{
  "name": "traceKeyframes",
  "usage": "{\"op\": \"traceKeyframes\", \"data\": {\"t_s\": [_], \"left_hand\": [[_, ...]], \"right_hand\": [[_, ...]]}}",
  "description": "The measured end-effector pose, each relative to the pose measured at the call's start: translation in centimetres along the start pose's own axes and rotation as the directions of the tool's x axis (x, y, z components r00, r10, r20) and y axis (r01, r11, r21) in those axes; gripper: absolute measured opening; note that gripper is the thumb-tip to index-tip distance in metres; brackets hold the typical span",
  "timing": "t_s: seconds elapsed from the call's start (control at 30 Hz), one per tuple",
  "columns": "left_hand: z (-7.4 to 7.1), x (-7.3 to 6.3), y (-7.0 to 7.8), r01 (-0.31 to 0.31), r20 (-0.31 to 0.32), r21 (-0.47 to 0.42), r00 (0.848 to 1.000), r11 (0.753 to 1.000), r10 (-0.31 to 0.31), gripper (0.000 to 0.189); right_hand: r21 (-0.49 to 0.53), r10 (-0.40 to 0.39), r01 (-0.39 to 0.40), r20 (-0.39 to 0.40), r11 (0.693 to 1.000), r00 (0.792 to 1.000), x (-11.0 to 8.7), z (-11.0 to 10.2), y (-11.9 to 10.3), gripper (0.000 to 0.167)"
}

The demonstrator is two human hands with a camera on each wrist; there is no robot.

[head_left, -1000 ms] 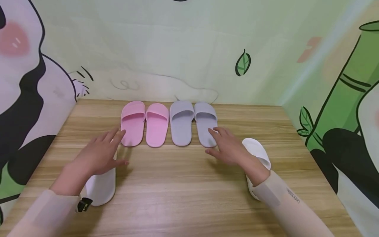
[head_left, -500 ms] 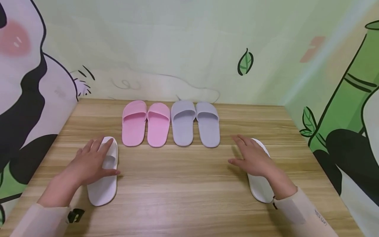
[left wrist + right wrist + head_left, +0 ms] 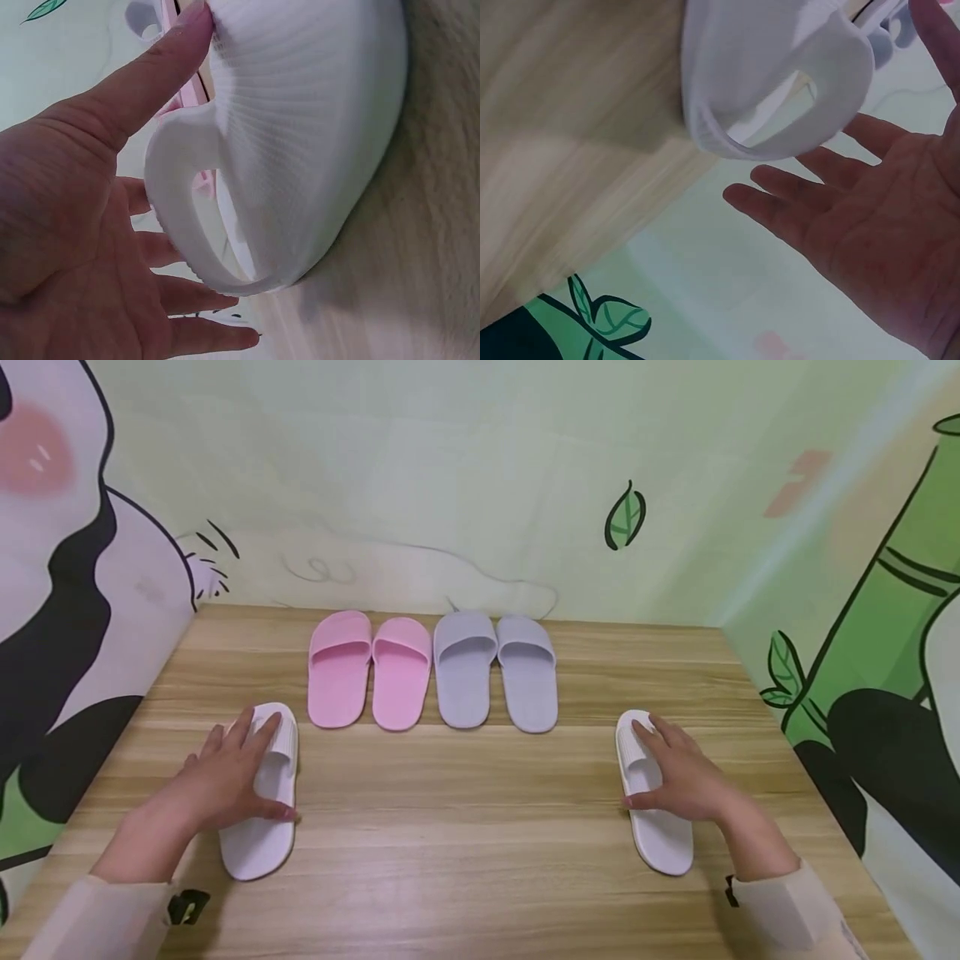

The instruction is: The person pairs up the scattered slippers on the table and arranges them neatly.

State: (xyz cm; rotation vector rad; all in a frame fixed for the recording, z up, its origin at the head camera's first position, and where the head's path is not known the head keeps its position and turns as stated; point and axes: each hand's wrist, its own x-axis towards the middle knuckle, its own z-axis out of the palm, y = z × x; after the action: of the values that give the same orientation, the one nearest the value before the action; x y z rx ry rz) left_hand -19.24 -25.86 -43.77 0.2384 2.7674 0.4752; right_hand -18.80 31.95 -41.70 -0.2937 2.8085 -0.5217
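Note:
On the left of the wooden surface lies a white slipper [image 3: 258,852], its toe end pointing to the back. My left hand [image 3: 223,785] reaches over its strap with fingers spread and the thumb at the inner edge. The left wrist view has the thumb [image 3: 154,79] beside the ribbed footbed and the other fingers extended behind the strap [image 3: 172,180]. Another white slipper [image 3: 663,847] lies on the right, partly covered by my right hand [image 3: 690,781]. That hand's fingers are extended too; in the right wrist view its palm [image 3: 885,225] faces the strap [image 3: 832,97].
Against the back wall [image 3: 480,510], a pair of pink slippers [image 3: 339,689] and a pair of grey slippers [image 3: 462,693] stand side by side in a row. The wooden surface [image 3: 465,827] spans the space between the white slippers. Printed side walls border it.
My right hand has moved right, away from the grey slippers, to the right white slipper. My left hand has shifted left and toward me over the left white slipper. The slippers stay put.

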Motion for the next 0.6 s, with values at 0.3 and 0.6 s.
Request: {"op": "traceKeyframes", "data": {"t_s": [0.3, 0.6], "left_hand": [[0.4, 0.4, -0.4, -0.024, 0.037, -0.039, 0.999, 0.999, 0.025, 0.147], [0.6, 0.5, -0.8, -0.042, 0.036, -0.029, 0.998, 0.999, 0.043, 0.146]], "right_hand": [[0.005, 0.028, -0.028, 0.020, 1.000, 0.999, -0.2, 1.4, 0.3, 0.129], [-0.010, 0.022, -0.022, -0.002, 1.000, 1.000, 0.0, 1.7, 0.2, 0.130]]}}
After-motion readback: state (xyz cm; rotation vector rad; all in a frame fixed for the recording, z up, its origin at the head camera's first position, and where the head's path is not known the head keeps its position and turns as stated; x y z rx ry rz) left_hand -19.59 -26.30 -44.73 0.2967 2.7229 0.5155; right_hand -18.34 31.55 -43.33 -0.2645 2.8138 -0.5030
